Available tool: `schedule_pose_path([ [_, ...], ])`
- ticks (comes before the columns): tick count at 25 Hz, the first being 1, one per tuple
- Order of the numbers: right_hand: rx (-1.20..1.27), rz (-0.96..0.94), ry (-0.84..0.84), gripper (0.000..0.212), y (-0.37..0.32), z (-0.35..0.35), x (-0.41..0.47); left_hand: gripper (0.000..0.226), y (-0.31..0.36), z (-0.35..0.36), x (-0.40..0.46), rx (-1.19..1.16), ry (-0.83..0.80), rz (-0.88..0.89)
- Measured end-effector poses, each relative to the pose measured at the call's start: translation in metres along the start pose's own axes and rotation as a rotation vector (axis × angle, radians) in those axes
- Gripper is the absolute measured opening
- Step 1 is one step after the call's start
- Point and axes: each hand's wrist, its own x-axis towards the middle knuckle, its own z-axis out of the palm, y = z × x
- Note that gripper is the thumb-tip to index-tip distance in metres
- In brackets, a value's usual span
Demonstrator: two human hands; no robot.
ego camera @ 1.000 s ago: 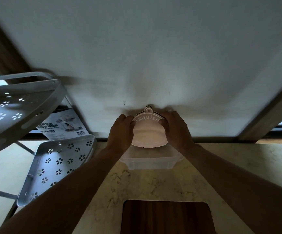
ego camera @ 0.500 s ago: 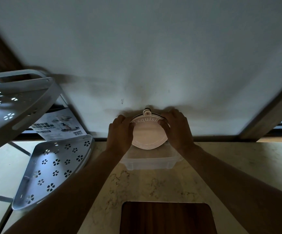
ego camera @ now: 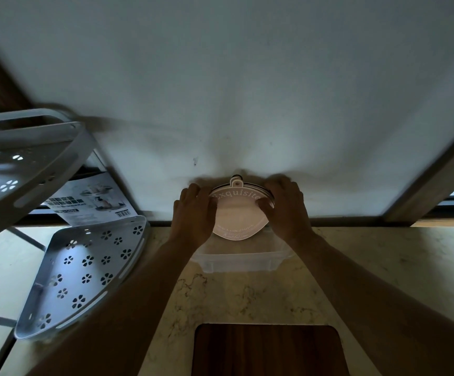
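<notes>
Bare left hand (ego camera: 193, 213), bare right hand (ego camera: 287, 210), bare forearms (ego camera: 144, 289) (dim light, shadowed).

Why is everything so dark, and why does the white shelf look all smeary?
Head view, middle: the light is dim, so the left hand and right hand look nearly black, while the pink disc they hold stands out pale; soft shadows spread on the wall behind it. Head view, left edge: the upper rack shelf is blurred.

2 hands (ego camera: 193, 213) (ego camera: 288, 210), 1 pink disc (ego camera: 238, 214), 1 clr tub (ego camera: 239, 261), 2 shelf trays (ego camera: 25, 169) (ego camera: 84, 272), 1 wd board (ego camera: 266, 351), 1 leaflet (ego camera: 95, 203).
</notes>
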Motion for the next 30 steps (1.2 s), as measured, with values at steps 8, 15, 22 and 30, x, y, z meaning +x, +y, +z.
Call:
schedule_pose_path([
  [8, -0.129, -0.016, -0.054, 0.033, -0.002, -0.004, 0.001, 0.027, -0.005, 0.0, 0.004, -0.08, -0.034, -0.04],
  [15, -0.206, -0.163, -0.163, 0.032, -0.006, -0.023, 0.004, 0.017, -0.009, -0.021, 0.006, -0.17, -0.072, -0.007],
  [22, -0.213, -0.218, -0.25, 0.03, -0.001, -0.018, -0.003, 0.02, -0.016, -0.01, -0.005, -0.065, -0.018, 0.081],
  [30, -0.22, -0.208, -0.278, 0.026, -0.002, -0.019, 0.002, 0.017, -0.016, -0.009, -0.003, -0.034, -0.004, 0.125],
])
